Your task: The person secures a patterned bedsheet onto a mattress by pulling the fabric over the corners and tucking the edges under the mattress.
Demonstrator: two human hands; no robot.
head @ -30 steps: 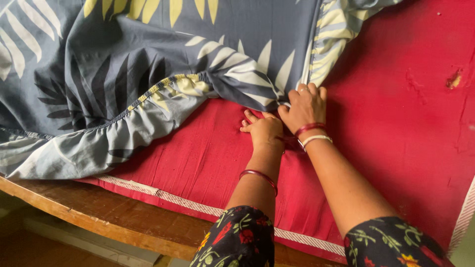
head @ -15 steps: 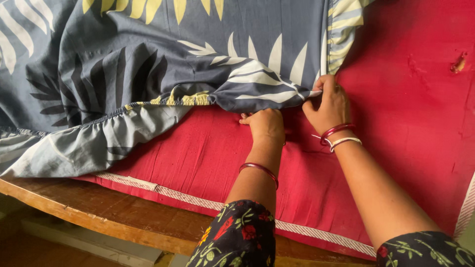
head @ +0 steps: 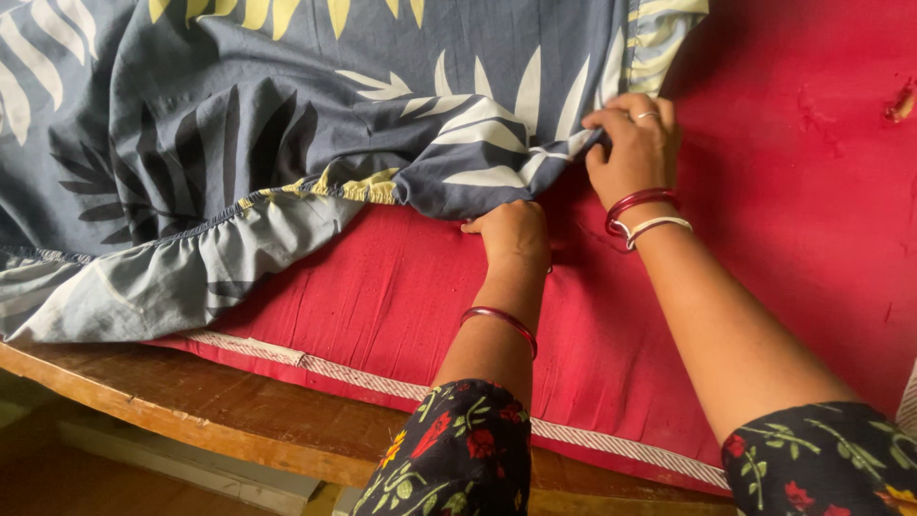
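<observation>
At centre frame, the right hand (head: 638,143) is pinching the bedsheet (head: 315,134) edge while the left hand (head: 511,234), fingers hidden, is pressing the red mattress (head: 783,287) beneath, steadying it.

a fitted sheet (head: 287,124) lies over the far left part of a mattress (head: 812,239), which rests on a wooden bed frame (head: 191,411) along the near edge. the left hand (head: 511,234) sits under the sheet's edge; the right hand (head: 635,143) grips that edge just right of it.

Right hand (head: 638,145) pinched, left hand (head: 513,232) flat
</observation>
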